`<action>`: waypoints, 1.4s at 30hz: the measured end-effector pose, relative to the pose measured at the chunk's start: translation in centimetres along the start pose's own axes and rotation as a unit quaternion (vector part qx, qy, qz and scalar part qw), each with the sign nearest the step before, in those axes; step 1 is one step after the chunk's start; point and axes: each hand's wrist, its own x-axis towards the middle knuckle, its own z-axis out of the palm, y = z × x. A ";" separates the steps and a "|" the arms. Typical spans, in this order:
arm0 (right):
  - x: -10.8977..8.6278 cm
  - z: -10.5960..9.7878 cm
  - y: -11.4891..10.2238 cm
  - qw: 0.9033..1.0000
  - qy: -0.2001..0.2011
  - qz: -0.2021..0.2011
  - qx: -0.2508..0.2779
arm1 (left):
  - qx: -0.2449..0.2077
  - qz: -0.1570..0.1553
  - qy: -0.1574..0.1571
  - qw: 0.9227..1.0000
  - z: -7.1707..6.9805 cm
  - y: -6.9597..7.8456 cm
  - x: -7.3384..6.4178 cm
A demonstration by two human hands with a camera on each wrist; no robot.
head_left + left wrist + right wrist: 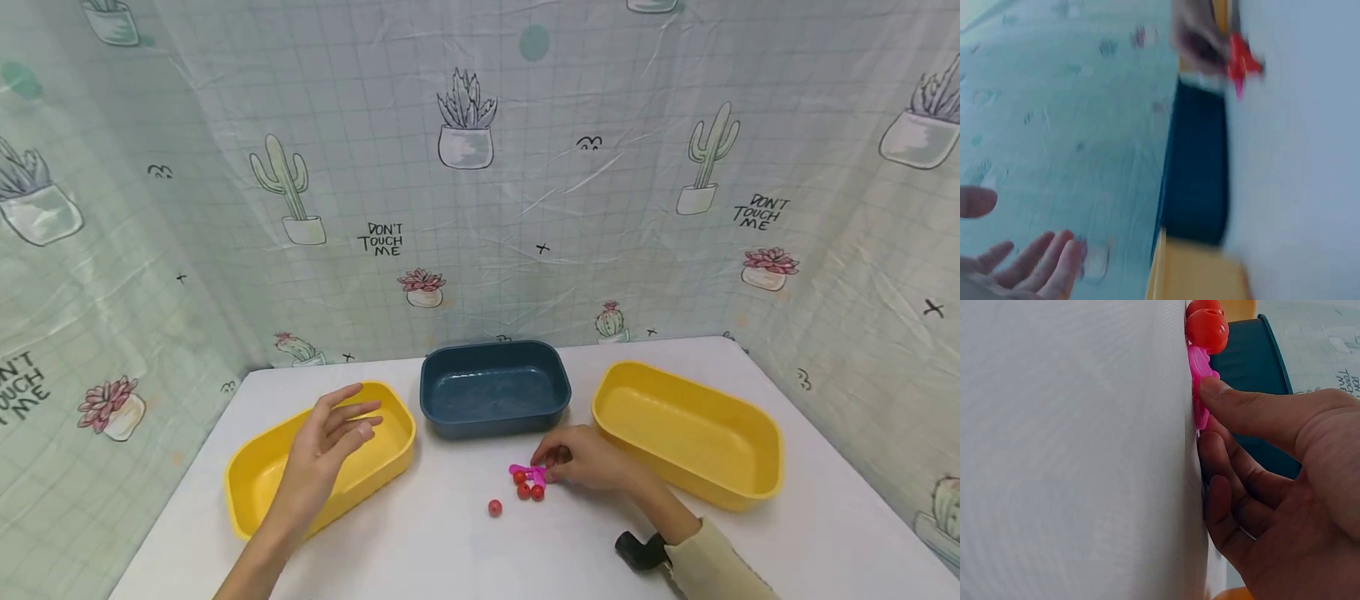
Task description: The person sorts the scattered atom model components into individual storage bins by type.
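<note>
The pink piece (1199, 362) lay on the near side of the blue bin (495, 427), right hand (585, 457) pinching its edge. Probably light, stiff, kinda slick plastic, so edges seemed best. Left hand (324, 439), left of the bin, was empty, fingers loose.

This looks like a screened-off work nook, whether in a home or a lab cannot be told: a cactus-print curtain (540, 192) hangs beyond the fingers (546, 443) and on both sides, around a white counter (435, 533) beneath them bearing plastic bins (693, 433).
</note>
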 end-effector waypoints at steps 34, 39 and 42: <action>0.2 0.4 0.5 1.000 0.020 0.022 0.010 | 0.000 -0.146 -0.070 0.987 10.7 -4.9 1.7; 0.2 0.3 0.5 0.999 0.016 0.024 0.018 | 0.040 -0.131 -0.035 0.990 11.8 -5.6 2.8; 0.2 0.3 0.5 0.999 0.015 0.024 0.023 | 0.056 -0.129 -0.020 0.990 12.2 -5.9 3.5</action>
